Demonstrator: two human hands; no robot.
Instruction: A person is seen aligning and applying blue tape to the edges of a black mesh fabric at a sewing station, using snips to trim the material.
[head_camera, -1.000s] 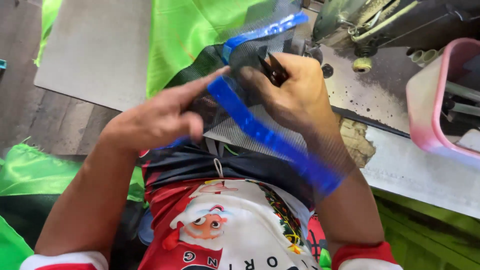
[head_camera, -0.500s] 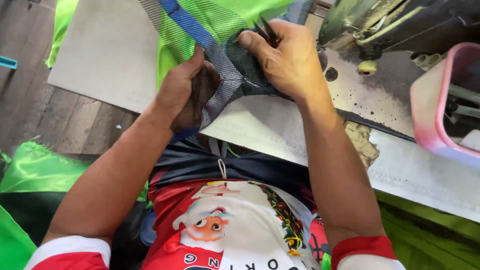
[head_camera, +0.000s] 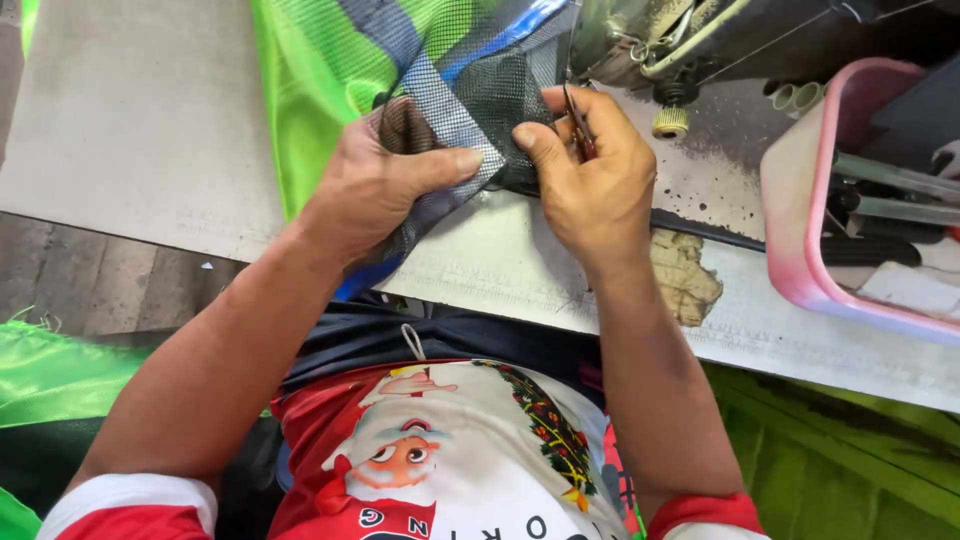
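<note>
On the grey worktable (head_camera: 130, 130), beside the sewing machine (head_camera: 700, 40): both hands now pinch the dark mesh fabric (head_camera: 480, 90) between them. A second ago the blue binding strip (head_camera: 505, 35) ran loose across the wrists toward the body; now it lies up by the machine, and the mesh is pulled nearer the needle area. Left hand (head_camera: 385, 190) closed, thumb pressing mesh against fingers. Right hand (head_camera: 590, 180) closed on the mesh edge, with small snips (head_camera: 580, 125) tucked in the fingers (blades' state unclear). Green fabric (head_camera: 320, 90) underlies the mesh. Pink tray (head_camera: 790, 250) sits right. Judged: the piece is being squared up at the machine.
</note>
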